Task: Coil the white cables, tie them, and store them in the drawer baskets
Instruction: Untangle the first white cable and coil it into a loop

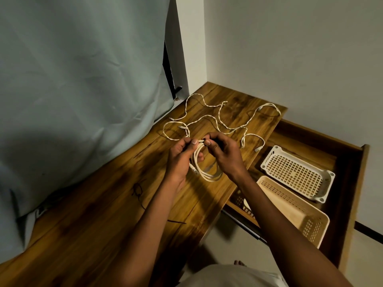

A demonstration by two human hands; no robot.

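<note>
- Holding one coiled white cable (207, 168) just above the wooden desk (103, 214): my left hand (180, 156) is closed around the top of the loops, thumb pressed over the strands
- My right hand (223, 154) pinches the same bundle at its top, and something small and dark shows at the fingertips (207, 143); I judge it to be a tie, though it is too small to be sure
- Risk: if either pinch slackens before the tie is fastened, I expect the springy loops to fan open and the coil to need rewinding
- Risk: a tie cinched around only some strands would leave a loose loop to snag on a basket's mesh
- Count, cables: one coil in hand; loose cables (217, 119) sprawl across the desk beyond my hands, overlapping, so I cannot count them exactly
- Count, baskets: two in the open drawer (350, 162), a white basket (298, 172) and a beige basket (294, 210), touching, both apparently empty
</note>
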